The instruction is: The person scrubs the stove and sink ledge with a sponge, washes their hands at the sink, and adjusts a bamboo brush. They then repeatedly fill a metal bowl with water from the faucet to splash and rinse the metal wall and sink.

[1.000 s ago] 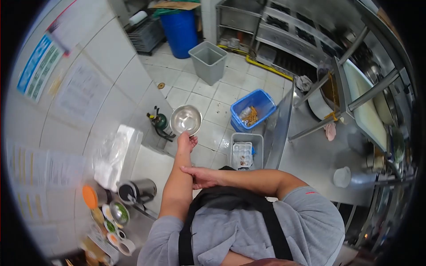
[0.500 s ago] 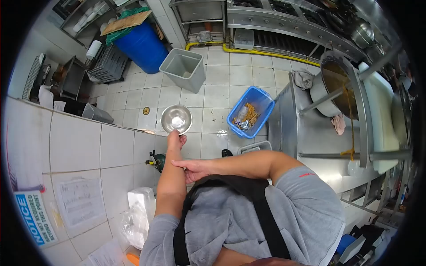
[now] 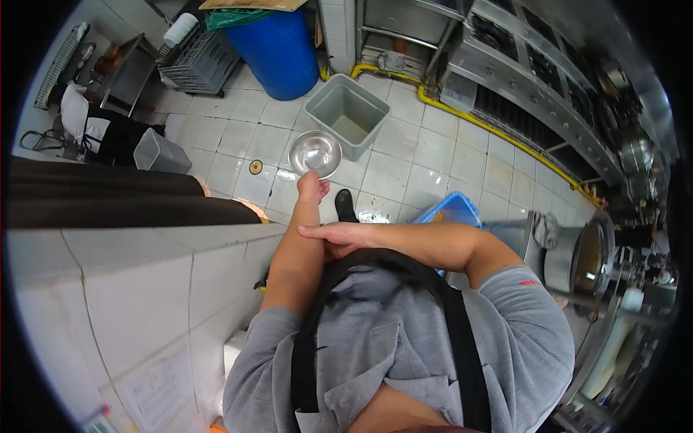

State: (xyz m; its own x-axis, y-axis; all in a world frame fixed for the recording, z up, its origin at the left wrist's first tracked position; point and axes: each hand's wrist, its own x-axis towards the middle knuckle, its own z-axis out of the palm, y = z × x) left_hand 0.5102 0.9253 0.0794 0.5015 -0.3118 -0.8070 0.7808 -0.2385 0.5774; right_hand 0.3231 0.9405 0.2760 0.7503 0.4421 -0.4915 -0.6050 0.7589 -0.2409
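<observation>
A round, shiny metal bowl (image 3: 315,153) is held out in front of me. My left hand (image 3: 312,187) is closed at its near rim, with the fingers curled and partly hidden. Only bare, reflecting metal shows inside the bowl. My right hand (image 3: 341,237) lies across my left forearm (image 3: 292,256), thumb on top and fingers curled against its inner side, partly hidden by the black apron (image 3: 375,258). Just beyond the bowl stands a grey plastic bin (image 3: 357,148) with an open top.
Behind the bin is a blue barrel (image 3: 278,61). A tiled wall (image 3: 137,289) runs close on my left. The stove (image 3: 520,94) and yellow pipe (image 3: 498,133) line the far right. A blue tub (image 3: 458,206) sits by a large pot (image 3: 577,260). Another person (image 3: 86,119) is at far left.
I have stepped forward and turned, so the grey bin is closer and the blue tub lies partly behind my arm. The bowl stays in my left hand, the right on the forearm.
</observation>
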